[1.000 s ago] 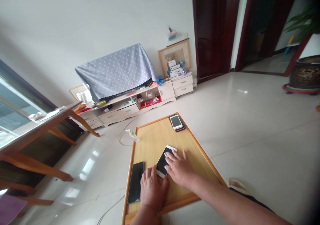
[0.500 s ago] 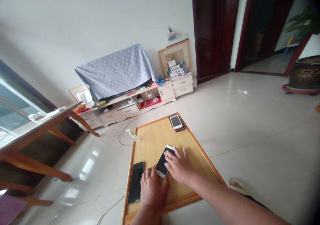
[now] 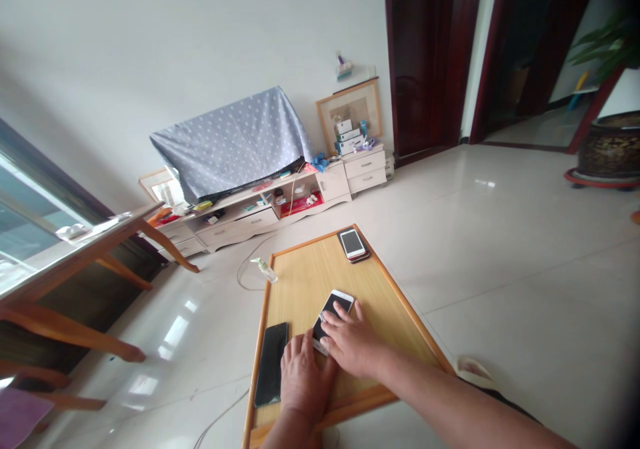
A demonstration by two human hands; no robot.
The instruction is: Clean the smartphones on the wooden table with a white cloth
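A white-framed smartphone (image 3: 341, 298) with a dark screen lies slantwise on the small wooden table. My left hand (image 3: 304, 369) grips its near end, fingers at the left edge and the thumb toward the right side. Across the screen lies my right hand (image 3: 353, 342), its fingertips pressing a small whitish piece, perhaps tissue (image 3: 323, 316), against the glass; most of that piece is hidden. Left of my left hand rests a larger black smartphone (image 3: 272, 362).
The wooden table (image 3: 305, 262) has a raised rim. A pump bottle (image 3: 267, 271) stands by its left edge, and stacked phones (image 3: 353, 244) lie in the far right corner. Beyond are a low cabinet (image 3: 235, 231) and a cloth-covered screen (image 3: 235, 146).
My right hand has slid down and left over the screen with the whitish piece, baring the phone's upper end. My left hand stays where it was.
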